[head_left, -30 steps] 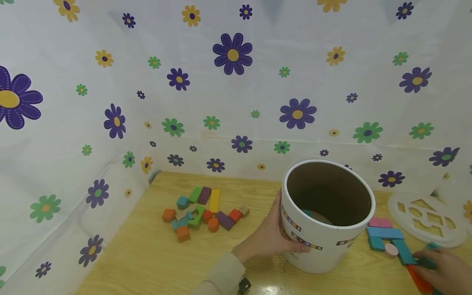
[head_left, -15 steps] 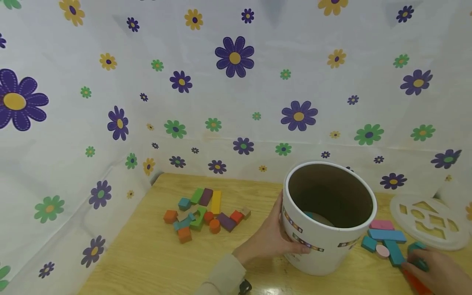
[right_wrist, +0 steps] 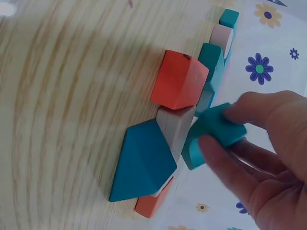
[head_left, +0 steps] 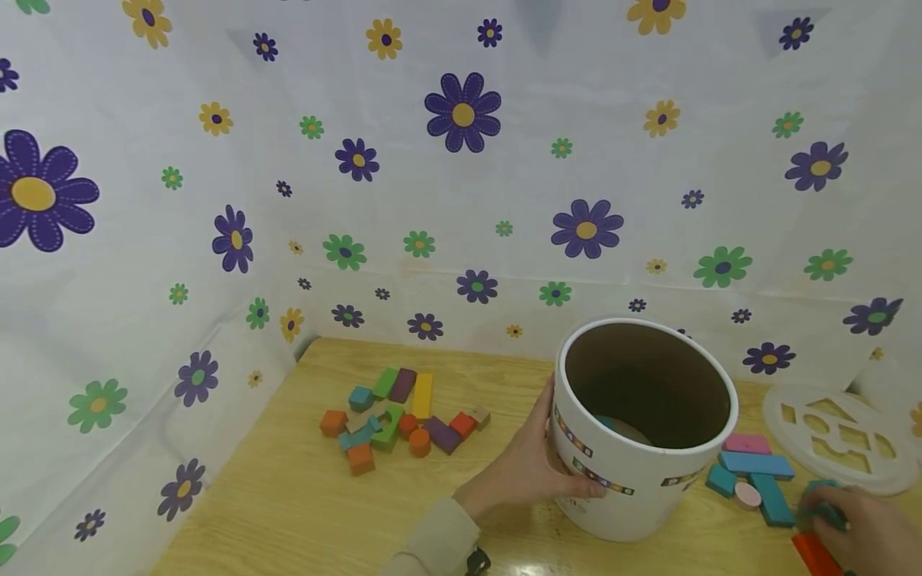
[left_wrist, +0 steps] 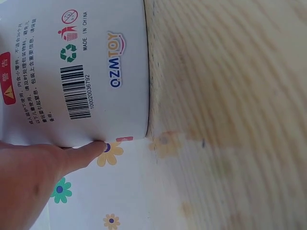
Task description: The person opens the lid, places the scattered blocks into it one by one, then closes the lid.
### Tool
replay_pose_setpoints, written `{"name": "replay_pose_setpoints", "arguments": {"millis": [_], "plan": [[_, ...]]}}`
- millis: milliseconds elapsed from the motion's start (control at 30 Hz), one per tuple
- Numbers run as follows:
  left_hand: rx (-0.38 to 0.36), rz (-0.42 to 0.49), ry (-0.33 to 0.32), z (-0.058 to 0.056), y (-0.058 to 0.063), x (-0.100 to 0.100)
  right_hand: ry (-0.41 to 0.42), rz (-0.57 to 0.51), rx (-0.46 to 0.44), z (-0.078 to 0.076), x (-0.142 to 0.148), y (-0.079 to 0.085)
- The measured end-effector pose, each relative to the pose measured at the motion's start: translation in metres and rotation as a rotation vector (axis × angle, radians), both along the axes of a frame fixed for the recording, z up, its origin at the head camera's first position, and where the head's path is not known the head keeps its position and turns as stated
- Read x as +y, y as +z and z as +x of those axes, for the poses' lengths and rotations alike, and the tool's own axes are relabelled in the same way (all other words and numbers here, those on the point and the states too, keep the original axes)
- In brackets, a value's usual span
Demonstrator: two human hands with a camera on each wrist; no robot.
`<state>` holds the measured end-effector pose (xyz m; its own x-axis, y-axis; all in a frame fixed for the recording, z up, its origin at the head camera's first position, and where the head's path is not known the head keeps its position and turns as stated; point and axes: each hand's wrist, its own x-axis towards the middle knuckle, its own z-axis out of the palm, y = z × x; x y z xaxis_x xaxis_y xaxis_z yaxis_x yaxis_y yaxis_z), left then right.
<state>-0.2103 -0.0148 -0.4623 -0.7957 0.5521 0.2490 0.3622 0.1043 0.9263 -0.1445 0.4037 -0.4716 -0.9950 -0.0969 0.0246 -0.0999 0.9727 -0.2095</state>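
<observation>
My left hand (head_left: 519, 476) grips the side of a white cylindrical tub (head_left: 634, 504), thumb across its printed front and fingers behind it. The tub stands upright; a bit of blue shows deep inside. In the left wrist view the thumb lies along the tub's wall (left_wrist: 103, 105). At the right edge, my right hand (head_left: 871, 528) pinches a teal block (right_wrist: 211, 129) between thumb and fingers. Just beside it lie a red block (right_wrist: 177, 79), a pale wooden block (right_wrist: 175, 127) and a dark blue block (right_wrist: 144, 163).
A pink block (head_left: 747, 443), a light blue bar (head_left: 756, 464), a pale pink disc (head_left: 747, 495) and teal blocks (head_left: 771, 500) lie right of the tub. Behind them is a white lid with shaped holes (head_left: 795, 420). Several coloured blocks (head_left: 389, 428) lie scattered on the left.
The small teal block, pink disc and long teal block beside the tub have shifted left. My right hand has moved slightly among the blocks. The left hand stays on the tub.
</observation>
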Motion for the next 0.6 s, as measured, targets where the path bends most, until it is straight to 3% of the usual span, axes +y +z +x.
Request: {"name": "replay_pose_setpoints", "arguments": {"millis": [167,333,500,600], "plan": [[-0.004,0.002,-0.003,0.000,-0.001,-0.001,-0.026,-0.049,0.344,0.006,-0.004,-0.005],[-0.021,-0.002,-0.013,0.000,-0.001,-0.002,0.037,-0.111,0.562,0.004,-0.008,-0.002],[-0.029,0.002,-0.007,0.000,0.000,-0.002,0.110,-0.305,0.826,-0.003,-0.025,0.016],[-0.032,-0.001,-0.003,-0.001,-0.001,-0.002,0.086,-0.421,0.892,-0.003,-0.041,0.034]]}}
